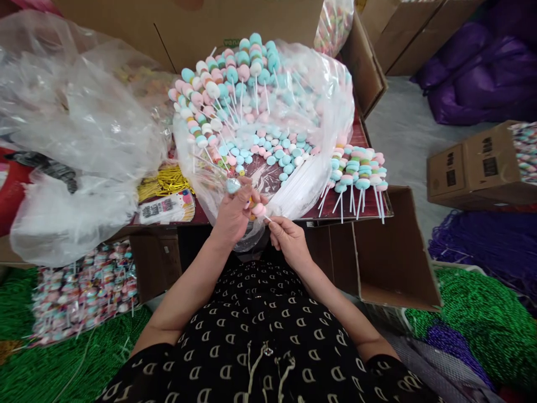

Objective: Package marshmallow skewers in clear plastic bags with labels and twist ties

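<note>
My left hand (235, 215) is closed around candy pieces near the table's front edge, with a blue piece showing above its thumb. A pink candy (259, 210) on a white stick sits between my hands. My right hand (288, 238) pinches the lower part of that stick. Just beyond lie loose blue, pink and white candies (287, 159) on an open clear bag (310, 196). Finished-looking candy skewers (210, 89) are heaped behind them, and more skewers (358, 168) rest at the table's right edge.
Gold twist ties (165, 182) and printed cards (168, 208) lie left of the bag. A large plastic bag (84, 129) covers the table's left. An open carton (394, 252) stands below at the right. Packed skewers (88, 288) are at the lower left.
</note>
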Motion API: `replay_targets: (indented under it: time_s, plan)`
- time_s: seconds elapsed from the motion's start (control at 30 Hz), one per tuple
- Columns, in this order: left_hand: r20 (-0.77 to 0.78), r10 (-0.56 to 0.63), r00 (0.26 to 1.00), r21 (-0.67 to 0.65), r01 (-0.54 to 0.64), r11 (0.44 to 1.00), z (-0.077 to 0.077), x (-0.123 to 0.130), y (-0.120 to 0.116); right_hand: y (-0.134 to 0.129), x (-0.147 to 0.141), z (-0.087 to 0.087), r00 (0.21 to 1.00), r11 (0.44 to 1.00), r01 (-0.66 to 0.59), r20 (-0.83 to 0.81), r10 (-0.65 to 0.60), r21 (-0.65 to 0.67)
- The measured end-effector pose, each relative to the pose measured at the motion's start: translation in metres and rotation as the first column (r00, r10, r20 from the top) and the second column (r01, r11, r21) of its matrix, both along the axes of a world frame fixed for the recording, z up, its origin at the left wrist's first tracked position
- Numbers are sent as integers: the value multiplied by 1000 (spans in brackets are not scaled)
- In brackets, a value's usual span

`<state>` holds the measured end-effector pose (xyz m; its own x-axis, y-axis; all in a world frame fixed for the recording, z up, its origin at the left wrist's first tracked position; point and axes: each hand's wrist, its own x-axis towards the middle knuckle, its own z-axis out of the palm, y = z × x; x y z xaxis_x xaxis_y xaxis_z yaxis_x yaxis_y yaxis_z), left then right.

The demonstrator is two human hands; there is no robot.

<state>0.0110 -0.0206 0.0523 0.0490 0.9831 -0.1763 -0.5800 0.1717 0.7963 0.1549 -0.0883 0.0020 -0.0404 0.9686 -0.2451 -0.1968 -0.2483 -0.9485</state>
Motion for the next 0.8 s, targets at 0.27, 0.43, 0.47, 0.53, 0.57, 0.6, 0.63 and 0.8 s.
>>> replay_targets:
  time_s: [0.27,0.43,0.47,0.53,0.57,0.6,0.63,0.8]
  plan:
    - [75,71,995,68,-76,995,9,-17,11,-4,5,-10,989,994,-109,-98,107,-12]
    - [106,236,966,27,-240,970,20,-25,25,-7,13,-12,994,994,-98,-61,96,-40]
    - [103,243,965,8,-245,969,21,-25,26,-7,13,-11,993,994,-101,-62,98,-39]
    - [84,232,969,-23,-231,973,21,-22,24,-7,13,-8,993,995,-99,-69,97,-25]
    - [73,222,972,-33,-220,975,20,-21,23,-7,12,-7,993,995,-97,-73,96,-15]
    - [65,213,975,-39,-211,977,19,-19,22,-6,12,-5,992,995,-99,-78,98,-8]
    - [62,209,976,-41,-207,978,17,-18,21,-7,11,-4,991,995,-105,-89,104,-2]
    - [69,194,979,-32,-192,981,12,-16,19,-8,11,1,924,965,-257,-303,232,-44]
